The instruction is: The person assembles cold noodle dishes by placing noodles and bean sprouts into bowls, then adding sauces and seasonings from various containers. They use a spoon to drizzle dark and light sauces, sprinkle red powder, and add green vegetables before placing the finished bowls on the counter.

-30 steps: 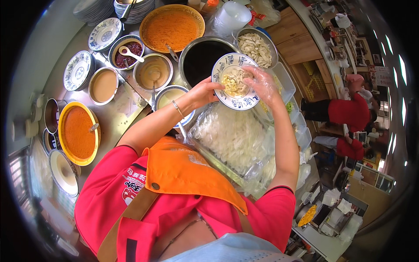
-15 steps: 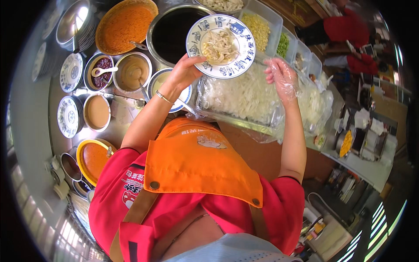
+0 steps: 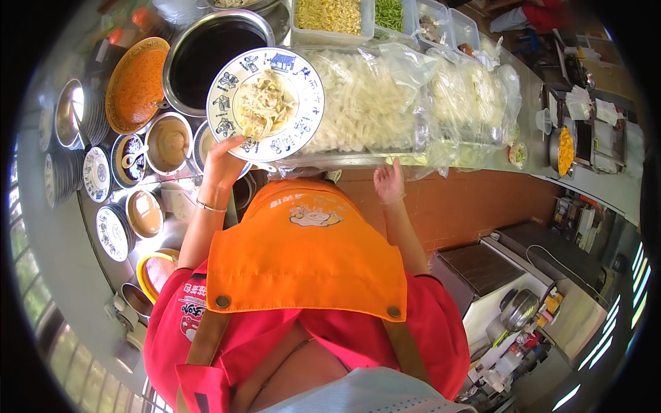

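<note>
- Landmark: noodle tray (image 3: 358, 162), shallow, metal-edged, filled with pale, flat noodles (image 3: 365, 103) under clear plastic.
- Dark-liquid pot (image 3: 170, 76): round, metal, far-left of the noodle tray; near side partly covered in view by the plate.
- Orange-sauce bowl (image 3: 109, 93): well to the left of the noodle tray, beyond the pot.
- Clear bin (image 3: 332, 37): just behind the noodle tray; holds yellow shreds (image 3: 329, 15). Chopped green pieces (image 3: 389, 14) fill the next bin to its right, also behind the tray.
- Plate (image 3: 296, 79): white with blue motifs on the rim, held up at the noodle tray's left end, overlapping it in view. A small heap of pale, shredded food (image 3: 267, 107) sits at its centre.
- Left hand (image 3: 224, 165): near-left of the noodle tray, pinching the plate's lower rim; thumb on top, other fingers mostly hidden.
- Right hand (image 3: 390, 182): at the noodle tray's near edge, fingers partly curled, one pointing up. Contact with the edge: cannot tell. Fingers pressed together or apart: cannot tell.
- White spoon (image 3: 134, 156): left of the noodle tray, resting across a small bowl.
- Bracelet (image 3: 210, 205): on the left wrist, near-left of the noodle tray.
</note>
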Demonstrator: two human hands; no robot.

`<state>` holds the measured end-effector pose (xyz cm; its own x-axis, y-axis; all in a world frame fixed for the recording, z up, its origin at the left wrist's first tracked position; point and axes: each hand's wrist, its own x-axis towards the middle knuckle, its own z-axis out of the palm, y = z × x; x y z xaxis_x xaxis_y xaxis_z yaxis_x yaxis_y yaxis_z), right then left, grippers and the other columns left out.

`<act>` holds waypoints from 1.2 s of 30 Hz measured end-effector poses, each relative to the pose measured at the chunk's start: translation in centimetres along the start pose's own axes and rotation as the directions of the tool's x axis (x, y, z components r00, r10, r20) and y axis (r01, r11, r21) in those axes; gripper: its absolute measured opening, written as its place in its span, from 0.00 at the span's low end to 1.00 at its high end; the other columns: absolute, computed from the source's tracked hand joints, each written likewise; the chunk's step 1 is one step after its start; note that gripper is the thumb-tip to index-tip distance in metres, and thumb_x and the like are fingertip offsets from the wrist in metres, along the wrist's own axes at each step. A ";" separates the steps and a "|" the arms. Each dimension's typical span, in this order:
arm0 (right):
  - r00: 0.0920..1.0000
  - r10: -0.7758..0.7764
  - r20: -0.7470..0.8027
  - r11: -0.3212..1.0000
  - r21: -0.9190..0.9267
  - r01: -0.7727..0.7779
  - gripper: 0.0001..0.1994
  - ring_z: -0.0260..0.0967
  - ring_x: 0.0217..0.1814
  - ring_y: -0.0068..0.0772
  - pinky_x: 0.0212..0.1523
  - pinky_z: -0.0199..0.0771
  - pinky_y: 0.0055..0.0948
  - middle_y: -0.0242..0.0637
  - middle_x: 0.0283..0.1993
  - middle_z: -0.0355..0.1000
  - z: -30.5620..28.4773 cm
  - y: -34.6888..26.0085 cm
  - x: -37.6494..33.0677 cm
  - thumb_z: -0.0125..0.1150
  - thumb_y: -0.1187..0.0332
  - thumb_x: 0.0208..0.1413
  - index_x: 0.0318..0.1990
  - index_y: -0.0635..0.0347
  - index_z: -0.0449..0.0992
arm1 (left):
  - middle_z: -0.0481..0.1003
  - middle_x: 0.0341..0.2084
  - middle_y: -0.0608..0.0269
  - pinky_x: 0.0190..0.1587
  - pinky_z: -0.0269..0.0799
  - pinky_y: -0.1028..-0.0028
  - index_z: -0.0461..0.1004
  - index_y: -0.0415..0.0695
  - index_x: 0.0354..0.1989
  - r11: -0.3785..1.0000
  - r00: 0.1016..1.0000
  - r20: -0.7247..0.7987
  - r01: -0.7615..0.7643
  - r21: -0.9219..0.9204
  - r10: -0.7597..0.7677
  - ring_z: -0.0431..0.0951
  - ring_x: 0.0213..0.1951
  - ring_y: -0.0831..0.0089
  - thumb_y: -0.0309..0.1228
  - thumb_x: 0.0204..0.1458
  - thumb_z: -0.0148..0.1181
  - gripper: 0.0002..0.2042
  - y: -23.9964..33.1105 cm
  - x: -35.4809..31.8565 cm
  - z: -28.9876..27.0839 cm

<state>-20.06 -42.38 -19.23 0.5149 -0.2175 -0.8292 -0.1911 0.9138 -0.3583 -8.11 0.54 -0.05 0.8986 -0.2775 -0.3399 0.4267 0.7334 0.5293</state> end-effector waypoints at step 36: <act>0.756 0.312 0.576 -0.942 0.083 0.325 0.20 0.62 0.65 0.42 0.61 0.63 0.41 0.46 0.61 0.68 18.5 -11.9 -5.9 0.51 0.64 0.59 0.58 0.57 0.71 | 0.72 0.52 0.53 0.55 0.73 0.63 0.64 0.34 0.56 0.994 0.995 -0.097 -0.003 0.113 0.014 0.75 0.52 0.61 0.18 0.48 0.49 0.23 -8.3 10.0 5.5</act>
<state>-5.40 -45.61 -2.11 0.8105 0.3184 -0.4916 0.4174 -0.9028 0.1034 -2.10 -11.74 -3.58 0.8902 -0.2060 -0.4063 0.4330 0.6596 0.6144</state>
